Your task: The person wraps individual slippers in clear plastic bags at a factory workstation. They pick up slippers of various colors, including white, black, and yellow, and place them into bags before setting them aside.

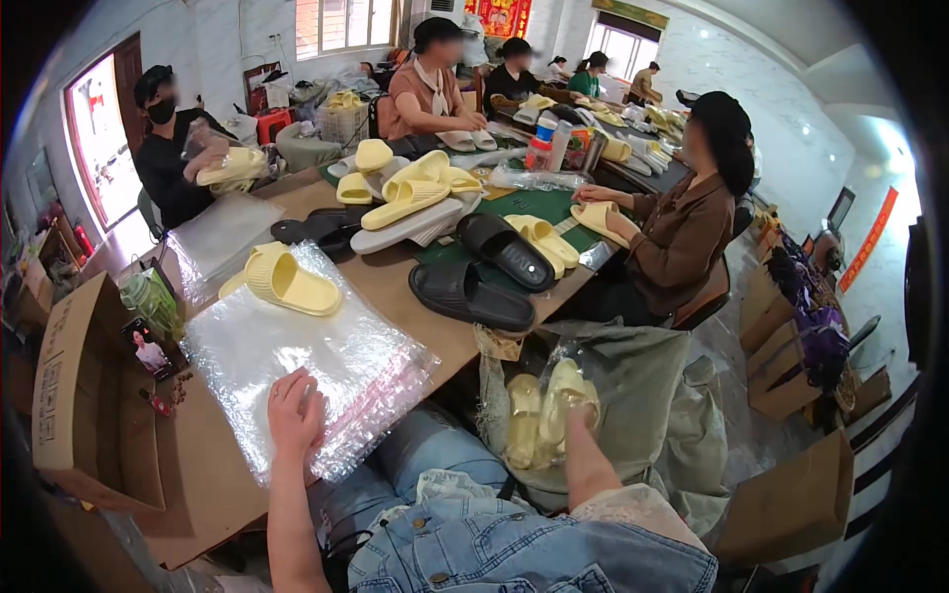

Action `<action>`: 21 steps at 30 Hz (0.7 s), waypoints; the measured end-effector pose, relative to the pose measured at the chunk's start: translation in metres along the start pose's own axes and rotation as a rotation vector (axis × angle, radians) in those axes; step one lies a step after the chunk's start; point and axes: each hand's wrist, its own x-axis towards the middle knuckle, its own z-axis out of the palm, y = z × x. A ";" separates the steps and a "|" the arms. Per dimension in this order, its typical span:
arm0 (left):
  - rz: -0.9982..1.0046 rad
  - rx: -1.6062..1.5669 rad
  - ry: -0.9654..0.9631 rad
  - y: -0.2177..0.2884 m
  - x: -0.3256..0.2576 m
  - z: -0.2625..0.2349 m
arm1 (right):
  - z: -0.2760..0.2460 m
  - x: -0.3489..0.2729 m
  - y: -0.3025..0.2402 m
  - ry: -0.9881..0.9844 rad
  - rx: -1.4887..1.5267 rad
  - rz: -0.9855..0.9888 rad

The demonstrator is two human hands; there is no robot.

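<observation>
On a stack of clear plastic bags [242,346] rests my left hand [297,405], its fingers loosely bent and holding nothing. A pair of pale yellow slide sandals [294,282] lies on top of the stack, beyond that hand. My right hand [583,407] reaches down to my right into the mouth of a grey-green woven sack [633,381]. It grips a yellow slide in a clear plastic bag [561,383]; some of its fingers are hidden behind the slide. Another bagged yellow slide [523,407] sits beside it in the sack.
Black slides [473,296] and piled yellow and grey slides [405,212] cover the table ahead. An open cardboard box [99,395] stands at left. Co-workers [682,217] sit around the table, one handling a yellow slide. Another carton [791,499] is at lower right.
</observation>
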 end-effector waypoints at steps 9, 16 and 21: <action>0.032 0.024 0.031 0.001 0.002 -0.001 | -0.012 0.029 -0.003 0.086 -0.509 -0.574; 0.047 0.007 0.016 0.000 0.007 0.004 | -0.112 -0.035 -0.053 -0.612 -0.513 -0.773; 0.037 0.017 0.039 0.002 0.003 0.002 | -0.287 -0.077 -0.125 -0.902 0.176 -0.787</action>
